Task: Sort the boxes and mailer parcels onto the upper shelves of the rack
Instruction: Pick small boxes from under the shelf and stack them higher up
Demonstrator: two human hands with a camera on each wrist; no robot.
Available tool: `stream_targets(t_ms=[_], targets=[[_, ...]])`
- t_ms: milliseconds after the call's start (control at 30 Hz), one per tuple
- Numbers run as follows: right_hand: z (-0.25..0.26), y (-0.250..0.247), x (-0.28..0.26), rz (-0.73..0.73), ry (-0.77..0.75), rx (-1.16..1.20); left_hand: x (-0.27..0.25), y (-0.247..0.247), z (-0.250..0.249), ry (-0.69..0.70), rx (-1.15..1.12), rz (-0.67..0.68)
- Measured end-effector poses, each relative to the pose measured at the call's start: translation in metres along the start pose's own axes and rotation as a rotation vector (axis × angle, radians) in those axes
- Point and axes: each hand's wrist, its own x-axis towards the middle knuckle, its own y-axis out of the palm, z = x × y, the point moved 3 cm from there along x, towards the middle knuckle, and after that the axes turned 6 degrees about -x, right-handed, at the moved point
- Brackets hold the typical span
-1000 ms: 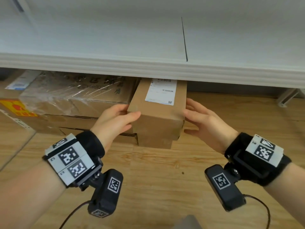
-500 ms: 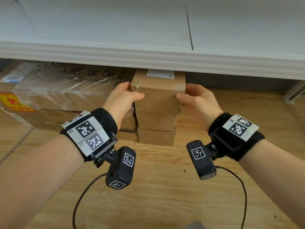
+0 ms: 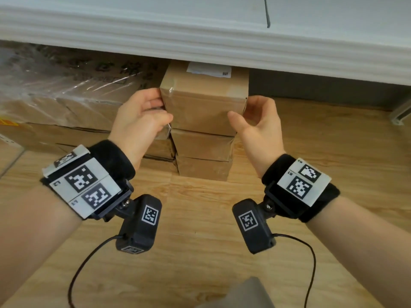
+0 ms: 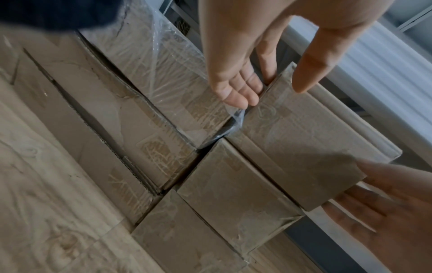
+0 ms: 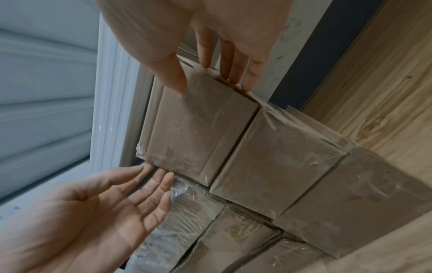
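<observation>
A small brown cardboard box with a white label tops a stack of three under the white shelf. My left hand lies against its left side, with the fingers in the gap beside the wrapped carton and the thumb at the front corner. In the left wrist view the left hand has straight fingers along the box. My right hand touches the right side. The right wrist view shows the right hand with straight fingers on the box and its thumb on the front face.
Two more small boxes lie beneath the top one on the wooden floor. Large film-wrapped cartons press against the stack's left side. The shelf edge hangs low over the boxes. A rack foot stands at the right.
The box went from being carried in front of the shelf to sitting on the stack under it. Both hands followed it forward and now lie more loosely at its sides.
</observation>
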Motion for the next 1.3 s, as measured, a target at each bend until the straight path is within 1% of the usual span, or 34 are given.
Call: stream_targets(t_ms=[167,300,467,533,600,700,767,867,967,1067,1167,1300], targets=[[0.009,-0.008,-0.002,0.078,0.052,-0.084,0.001,-0.002,-0.006,-0.078,0.054,0.002],[0.026,-0.018,-0.01,0.243,0.143,-0.265,-0.002,-0.004,-0.023,-0.19,0.168,0.065],[0.067,-0.038,-0.025,0.506,0.196,-0.637,-0.019,-0.005,-0.062,-0.28,0.419,0.18],[0.096,-0.051,-0.035,0.595,0.161,-0.717,-0.032,-0.006,-0.089,-0.291,0.509,0.27],[0.135,-0.069,-0.044,0.683,0.112,-0.774,-0.047,-0.008,-0.125,-0.27,0.599,0.386],[0.209,-0.1,-0.055,0.775,0.004,-0.855,-0.067,-0.014,-0.197,-0.225,0.692,0.533],[0.268,-0.122,-0.062,0.818,-0.083,-0.897,-0.079,-0.019,-0.257,-0.194,0.742,0.618],[0.369,-0.154,-0.068,0.838,-0.243,-0.966,-0.087,-0.029,-0.359,-0.115,0.768,0.688],[0.477,-0.184,-0.067,0.801,-0.373,-0.983,-0.086,-0.04,-0.467,-0.021,0.766,0.722],[0.581,-0.211,-0.061,0.766,-0.441,-1.003,-0.081,-0.056,-0.571,0.086,0.772,0.732],[0.673,-0.238,-0.056,0.673,-0.528,-1.05,-0.071,-0.073,-0.668,0.216,0.793,0.709],[0.775,-0.272,-0.046,0.503,-0.665,-1.137,-0.058,-0.091,-0.783,0.437,0.805,0.636]])
